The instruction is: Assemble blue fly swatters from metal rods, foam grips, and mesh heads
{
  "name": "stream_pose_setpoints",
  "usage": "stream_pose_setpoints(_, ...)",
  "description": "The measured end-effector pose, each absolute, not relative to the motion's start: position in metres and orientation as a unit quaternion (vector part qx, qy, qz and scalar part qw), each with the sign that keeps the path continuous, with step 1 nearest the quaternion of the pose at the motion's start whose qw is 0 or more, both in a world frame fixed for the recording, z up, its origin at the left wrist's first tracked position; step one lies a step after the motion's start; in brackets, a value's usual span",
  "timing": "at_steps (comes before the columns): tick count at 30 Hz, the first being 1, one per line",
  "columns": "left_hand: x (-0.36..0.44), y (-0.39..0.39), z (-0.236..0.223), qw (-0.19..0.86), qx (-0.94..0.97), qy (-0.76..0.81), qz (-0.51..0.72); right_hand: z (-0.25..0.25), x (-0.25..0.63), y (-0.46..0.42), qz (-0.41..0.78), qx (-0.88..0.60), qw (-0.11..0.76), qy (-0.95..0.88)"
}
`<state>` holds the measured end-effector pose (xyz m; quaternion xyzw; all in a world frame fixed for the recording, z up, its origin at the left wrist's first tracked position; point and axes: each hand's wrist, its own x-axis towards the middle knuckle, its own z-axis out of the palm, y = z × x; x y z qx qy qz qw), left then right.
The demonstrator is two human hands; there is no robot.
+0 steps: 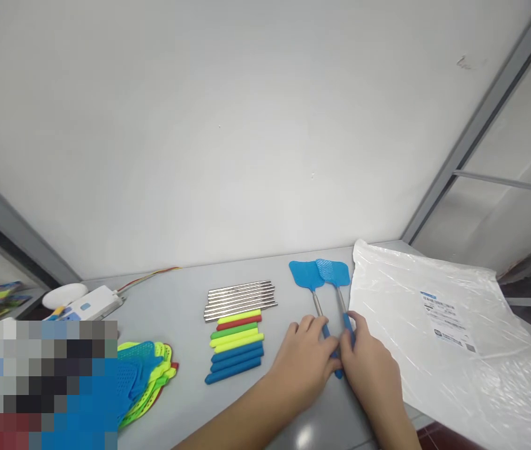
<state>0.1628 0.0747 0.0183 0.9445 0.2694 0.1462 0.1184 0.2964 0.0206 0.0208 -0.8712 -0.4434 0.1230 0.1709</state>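
Observation:
Two blue fly swatters [320,274] lie side by side on the grey table [176,312], heads pointing away from me. My left hand [303,359] is curled round the blue handle of the left swatter. My right hand [372,369] is closed on the blue handle of the right swatter [346,325]. Both hands touch each other at the handles. Each swatter has a thin metal shaft [316,304] between head and handle.
A row of metal rods with coloured handles [237,328] lies left of my hands. A pile of loose swatter heads [146,372] sits further left. A large clear plastic bag [443,325] lies at the right. A white device [89,303] with wires rests at the back left.

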Motion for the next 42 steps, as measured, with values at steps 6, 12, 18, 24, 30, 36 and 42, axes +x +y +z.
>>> stream_pose_setpoints(6, 0.167, 0.095, 0.017, 0.099, 0.934, 0.325, 0.109, 0.025, 0.295, 0.034, 0.144, -0.858, 0.126, -0.476)
stream_pose_setpoints(12, 0.169, 0.100, -0.003, 0.119, 0.918, 0.340, 0.167, 0.022, 0.303, 0.059, 0.201, -0.820, 0.154, -0.513)
stream_pose_setpoints(18, 0.169, 0.098, -0.009, 0.153, 0.910, 0.342, 0.178, 0.019, 0.308, 0.064, 0.263, -0.798, 0.188, -0.509)
stream_pose_setpoints(24, 0.168, 0.097, -0.009, 0.159, 0.908, 0.348, 0.170, 0.013, 0.311, 0.064, 0.274, -0.797, 0.164, -0.514)
stream_pose_setpoints(30, 0.167, 0.097, -0.004, 0.175, 0.906, 0.349, 0.164, 0.015, 0.315, 0.066, 0.269, -0.784, 0.152, -0.538)
stream_pose_setpoints(36, 0.168, 0.096, 0.008, 0.187, 0.900, 0.365, 0.145, 0.021, 0.319, 0.067, 0.257, -0.774, 0.135, -0.562)
stream_pose_setpoints(42, 0.169, 0.094, 0.010, 0.182, 0.899, 0.365, 0.156, 0.016, 0.324, 0.068, 0.248, -0.758, 0.130, -0.589)
